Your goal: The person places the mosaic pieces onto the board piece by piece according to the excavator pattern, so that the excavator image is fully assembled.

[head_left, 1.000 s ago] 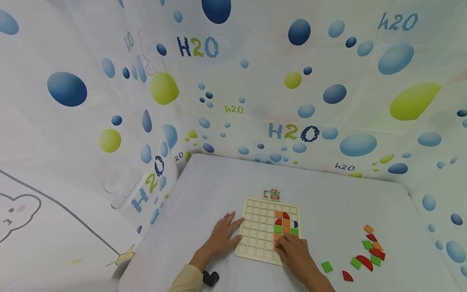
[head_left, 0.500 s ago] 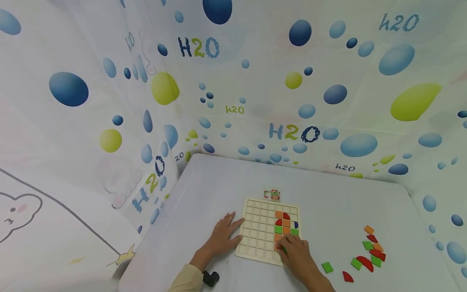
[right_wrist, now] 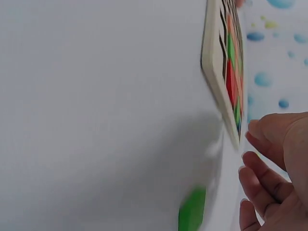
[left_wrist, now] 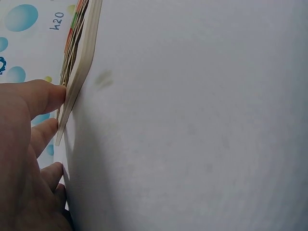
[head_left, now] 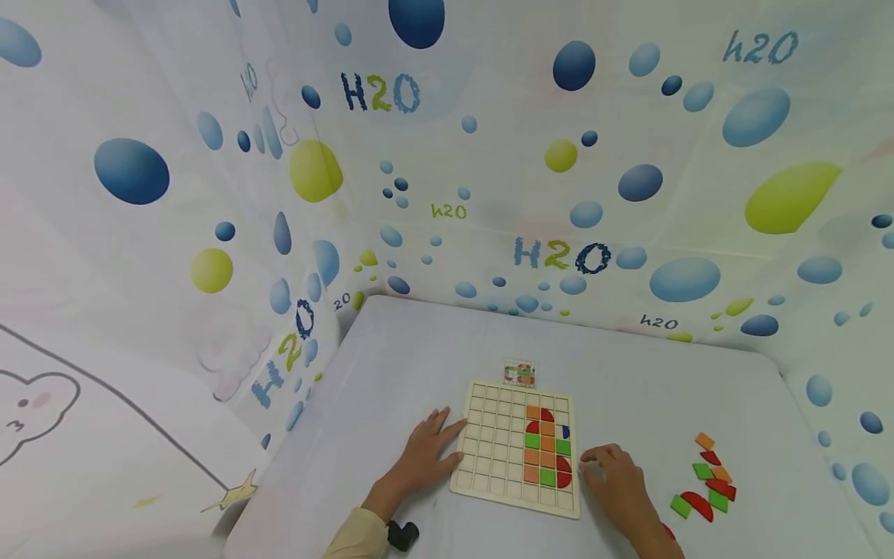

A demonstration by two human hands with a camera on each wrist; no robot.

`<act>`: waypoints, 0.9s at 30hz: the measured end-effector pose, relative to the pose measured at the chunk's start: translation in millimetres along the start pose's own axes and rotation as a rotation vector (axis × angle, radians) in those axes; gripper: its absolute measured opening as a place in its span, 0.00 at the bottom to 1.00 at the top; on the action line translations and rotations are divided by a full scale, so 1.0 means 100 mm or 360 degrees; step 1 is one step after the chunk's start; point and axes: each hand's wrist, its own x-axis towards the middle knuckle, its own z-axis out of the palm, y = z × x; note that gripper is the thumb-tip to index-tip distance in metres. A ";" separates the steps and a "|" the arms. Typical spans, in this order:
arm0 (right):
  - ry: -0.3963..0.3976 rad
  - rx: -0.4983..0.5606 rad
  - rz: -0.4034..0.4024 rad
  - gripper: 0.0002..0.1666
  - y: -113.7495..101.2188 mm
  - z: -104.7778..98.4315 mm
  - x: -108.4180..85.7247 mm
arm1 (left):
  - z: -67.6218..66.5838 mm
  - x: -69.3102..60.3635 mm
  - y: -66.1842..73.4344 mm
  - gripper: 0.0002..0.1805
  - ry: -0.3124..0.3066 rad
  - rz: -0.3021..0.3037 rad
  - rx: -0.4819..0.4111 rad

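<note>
A wooden grid board [head_left: 496, 450] lies on the table, with orange, green and red pieces plus one small blue piece in its right-hand columns. My left hand [head_left: 424, 452] rests at the board's left edge, thumb and fingers spread and touching it; the left wrist view shows the thumb against the board's rim [left_wrist: 84, 57]. Just off the board's right edge is my right hand [head_left: 618, 489], its fingers loosely bent with nothing between them. In the right wrist view the right hand [right_wrist: 274, 168] is beside the board [right_wrist: 214, 62], with a green piece [right_wrist: 192, 209] below.
A small patterned card [head_left: 520, 373] lies behind the board. Loose red, green and orange pieces are scattered at the right, among them an orange one [head_left: 705, 441] and a red one [head_left: 697, 506]. A black object [head_left: 403, 534] sits by the left sleeve.
My right hand has lifted from the board's lower right part and moved right, off the board, uncovering red and green pieces there. My left hand stays in place.
</note>
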 end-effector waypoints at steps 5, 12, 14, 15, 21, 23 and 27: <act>0.0030 0.0064 0.0175 0.14 0.42 -0.22 0.07 | 0.01 0.00 -0.02 0.31 -0.0007 0.0004 -0.0006; 0.0184 0.0037 0.0386 0.22 0.97 -0.57 0.15 | 0.03 0.01 -0.03 0.32 -0.0010 0.0008 -0.0031; 0.0209 0.0022 0.0494 0.26 1.12 -0.65 0.15 | 0.04 0.02 -0.04 0.32 -0.0012 0.0019 -0.0031; 0.0220 0.0015 0.0557 0.28 1.18 -0.68 0.16 | 0.04 0.02 -0.04 0.32 -0.0015 0.0023 -0.0033; 0.0149 0.0037 0.0839 0.35 1.36 -0.79 0.23 | 0.03 0.01 -0.04 0.32 -0.0027 0.0001 -0.0030; 0.0124 0.0026 0.0871 0.33 1.38 -0.78 0.25 | 0.03 0.01 -0.04 0.32 -0.0021 -0.0006 -0.0030; 0.0132 0.0024 0.0888 0.28 1.41 -0.78 0.26 | 0.03 0.01 -0.03 0.32 -0.0013 0.0013 -0.0031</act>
